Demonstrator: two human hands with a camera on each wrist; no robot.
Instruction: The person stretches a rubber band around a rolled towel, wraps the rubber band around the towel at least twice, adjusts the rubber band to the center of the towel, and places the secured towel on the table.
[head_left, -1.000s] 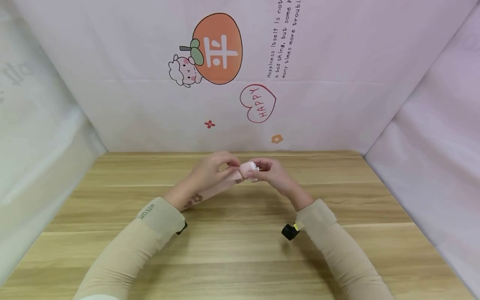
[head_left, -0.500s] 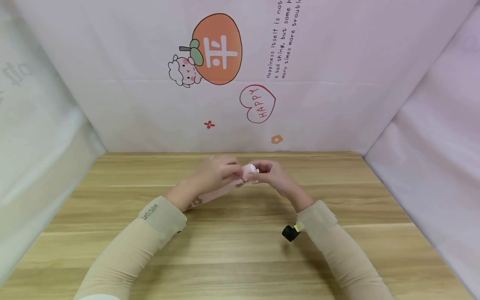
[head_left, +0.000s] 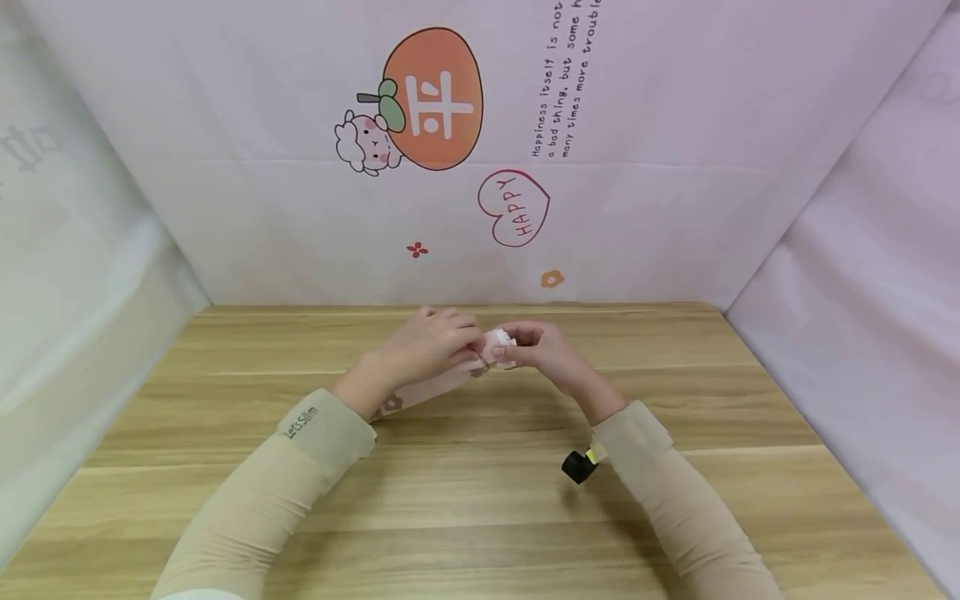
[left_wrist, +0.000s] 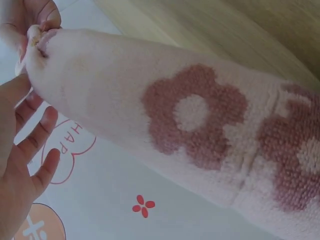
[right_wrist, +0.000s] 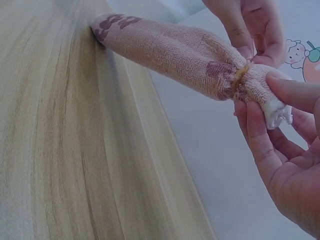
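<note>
A pink terry towel (right_wrist: 170,52) with dark pink flowers is rolled into a long bundle, slanting up from the table. Near its upper end a thin yellowish rubber band (right_wrist: 241,77) cinches it, and the white-edged tip (right_wrist: 276,114) sticks out beyond. My right hand (head_left: 553,357) grips that tip between thumb and fingers. Close against the band, my left hand (head_left: 429,346) pinches with thumb and index finger; its contact is partly hidden. In the left wrist view, the other left fingers (left_wrist: 42,127) spread loosely beside the towel (left_wrist: 110,75).
The wooden table (head_left: 465,500) lies beneath both arms. A white printed cloth wall (head_left: 300,225) rises at its back edge, with more white cloth on both sides. A black wrist camera (head_left: 577,467) hangs under the right cuff.
My left hand has turned over and lowered slightly at the band, its fingers drawn in closer to the towel. My right hand stays on the tip, almost still.
</note>
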